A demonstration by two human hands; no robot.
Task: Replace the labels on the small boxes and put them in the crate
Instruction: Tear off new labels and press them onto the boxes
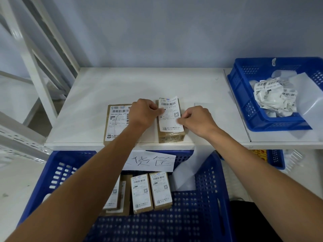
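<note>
Forearms [97, 172]: both bare, stretched over the blue crate [201, 215] to the white shelf [104, 84].
Left hand [145, 112]: fingers curled, pinching the left edge of a shipping label [170, 113].
Right hand [197, 120]: fingertips pinching the same sheet's right edge.
Small box [172, 136]: brown, under the shipping label, at the shelf's front edge, just beside a larger parcel [116, 123].
Labelled boxes [152, 191]: side by side in the blue crate.
Second crate [244, 102]: on the shelf at right, holding crumpled labels [274, 96].

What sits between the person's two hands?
A small brown box topped with a white label, whose side edges the left hand and right hand pinch. The head view shows it.
</note>
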